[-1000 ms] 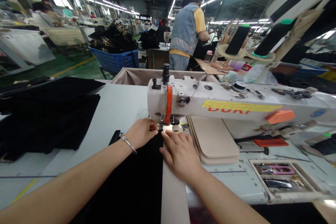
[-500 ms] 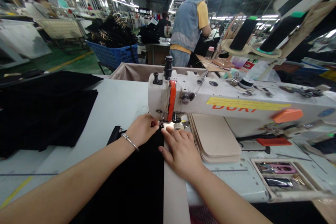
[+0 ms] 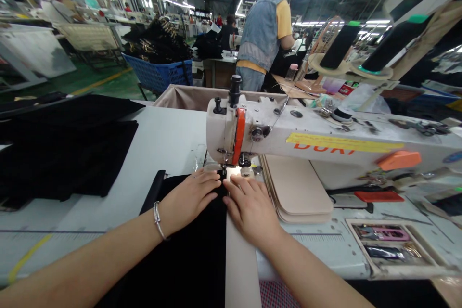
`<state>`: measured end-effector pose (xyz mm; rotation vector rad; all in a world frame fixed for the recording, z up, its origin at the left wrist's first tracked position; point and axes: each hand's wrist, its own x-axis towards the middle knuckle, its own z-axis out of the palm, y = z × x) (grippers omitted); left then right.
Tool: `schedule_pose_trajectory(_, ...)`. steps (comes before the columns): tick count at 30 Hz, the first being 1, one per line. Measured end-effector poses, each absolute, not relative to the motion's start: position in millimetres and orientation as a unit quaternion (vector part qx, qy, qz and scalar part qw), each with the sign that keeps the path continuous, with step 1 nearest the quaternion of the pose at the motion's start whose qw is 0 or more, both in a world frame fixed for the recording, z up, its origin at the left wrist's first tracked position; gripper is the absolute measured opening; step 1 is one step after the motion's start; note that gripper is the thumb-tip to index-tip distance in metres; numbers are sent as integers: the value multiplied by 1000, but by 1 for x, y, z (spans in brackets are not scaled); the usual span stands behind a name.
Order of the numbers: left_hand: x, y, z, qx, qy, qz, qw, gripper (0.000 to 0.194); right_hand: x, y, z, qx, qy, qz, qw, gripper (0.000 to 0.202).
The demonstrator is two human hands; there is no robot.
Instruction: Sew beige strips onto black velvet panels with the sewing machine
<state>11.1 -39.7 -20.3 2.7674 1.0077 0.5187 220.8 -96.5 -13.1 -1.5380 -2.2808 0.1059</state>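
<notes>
A white sewing machine (image 3: 224,130) stands ahead, its lit needle area just beyond my fingertips. My left hand (image 3: 191,197), with a bracelet at the wrist, lies flat on black fabric (image 3: 187,260), fingers stretched toward the presser foot. Beside it, my right hand (image 3: 250,207) rests with spread fingers on a beige strip (image 3: 241,269) along the fabric's right edge. Neither hand grips anything visible. The fabric runs from under the needle area down toward my body.
Black fabric pieces (image 3: 72,144) lie at left. Beige panels (image 3: 296,187) are stacked right of the needle, and a tool tray (image 3: 395,245) sits farther right. Behind are thread cones (image 3: 339,45), a blue basket (image 3: 159,72) and a person in a denim vest (image 3: 258,33).
My left hand has opened from a pinch near the needle and moved slightly back toward me, now flat on the fabric. My right hand has barely moved.
</notes>
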Motion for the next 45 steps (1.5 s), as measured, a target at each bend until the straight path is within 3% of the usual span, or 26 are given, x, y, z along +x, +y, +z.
schedule_pose_trajectory(15, 8, -46, -13, 933, 321, 145, 76, 31, 221, -113, -9, -539, -814, 44, 212, 38)
schedule_pose_trajectory(20, -17, -128, 5, 969, 190, 98, 123, 59, 226, -186, -8, -471, -836, 98, 263, 33)
schedule_pose_trajectory(25, -15, -178, -3, 963, 187, 182, 70, 24, 227, -235, -18, -424, -856, 24, 296, 35)
schedule_pose_trajectory(30, -7, -177, 0, 956, 200, 205, 57, 19, 221, -243, -36, -423, -850, -48, 310, 35)
schedule_pose_trajectory(34, -14, -175, 10, 972, 169, 154, 49, 34, 214, -241, -40, -429, -830, -97, 344, 26)
schedule_pose_trajectory(39, -9, -161, 4, 962, 255, 98, 16, 55, 211, -240, -37, -411, -834, -132, 344, 17)
schedule_pose_trajectory(45, -1, -137, -5, 959, 276, 69, 1, 63, 203, -234, -42, -415, -823, -147, 359, 13)
